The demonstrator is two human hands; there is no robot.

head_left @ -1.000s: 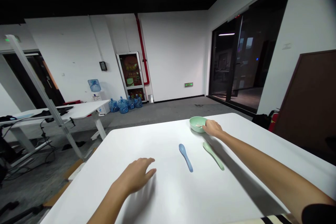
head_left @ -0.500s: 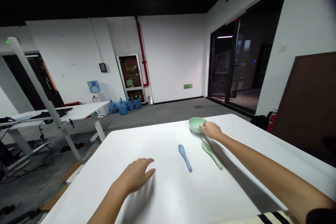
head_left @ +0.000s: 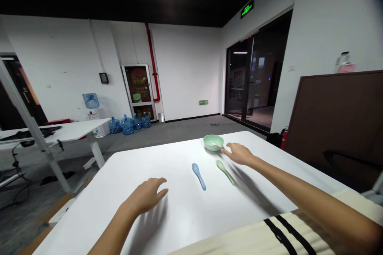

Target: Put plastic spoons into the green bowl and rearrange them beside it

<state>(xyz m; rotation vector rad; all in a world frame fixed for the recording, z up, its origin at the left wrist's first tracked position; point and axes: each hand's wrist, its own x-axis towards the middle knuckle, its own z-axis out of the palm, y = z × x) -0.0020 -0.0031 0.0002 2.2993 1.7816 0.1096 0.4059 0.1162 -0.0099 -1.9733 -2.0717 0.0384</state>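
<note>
Left hand (head_left: 145, 196) low over the white desk (head_left: 77, 211), fingers (head_left: 160, 181) spread wide, nothing held. Blue spoon (head_left: 199, 176) and green spoon (head_left: 226, 172) flat mid-frame, neither lifted yet. Right hand (head_left: 239, 154) empty, fingers (head_left: 228, 153) narrow, just beside the pale green bowl (head_left: 210, 142), small pale utensil (head_left: 218, 144) inside. Blue water jugs (head_left: 127, 126) far off, left of centre.

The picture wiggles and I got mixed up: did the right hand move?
Yes. The right hand has slid back off the rim of the pale green round bowl; its fingertips now sit just right of the bowl, apparently not touching it.
</note>
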